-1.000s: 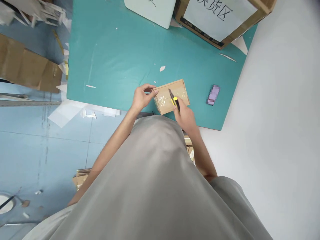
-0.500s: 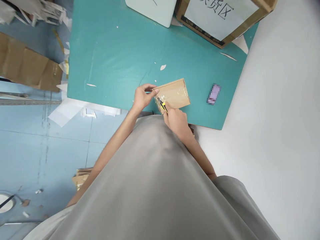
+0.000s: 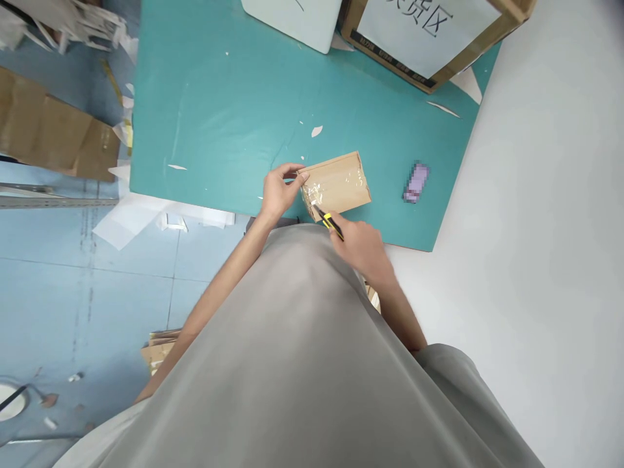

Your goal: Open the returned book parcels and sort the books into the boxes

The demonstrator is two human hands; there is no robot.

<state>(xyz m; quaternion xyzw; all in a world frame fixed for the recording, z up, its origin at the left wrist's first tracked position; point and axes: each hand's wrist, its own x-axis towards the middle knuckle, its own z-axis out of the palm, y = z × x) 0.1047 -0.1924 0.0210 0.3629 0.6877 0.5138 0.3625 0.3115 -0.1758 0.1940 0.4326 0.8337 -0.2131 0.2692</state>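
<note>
A small brown cardboard box [image 3: 338, 179] with shiny clear tape at its ends lies near the front edge of the green-topped table [image 3: 219, 117]. My left hand [image 3: 281, 188] grips the box's left corner, thumb on top and fingers behind. In my right hand [image 3: 361, 244] is a black and yellow utility knife [image 3: 333, 225], held with its blade pointing up and left at the near left end of the box. Whether the blade tip touches the cardboard I cannot tell.
A blurred purple object [image 3: 416, 182] lies to the right on the table. At the back stand a large labelled carton [image 3: 424, 39] and a white container [image 3: 297, 19]. Paper scraps [image 3: 316, 131] dot the tabletop. Flattened cardboard [image 3: 58, 127] is at the left.
My right hand has drawn the utility knife down and to the right, toward my body. My left hand and the box have stayed nearly in place.
</note>
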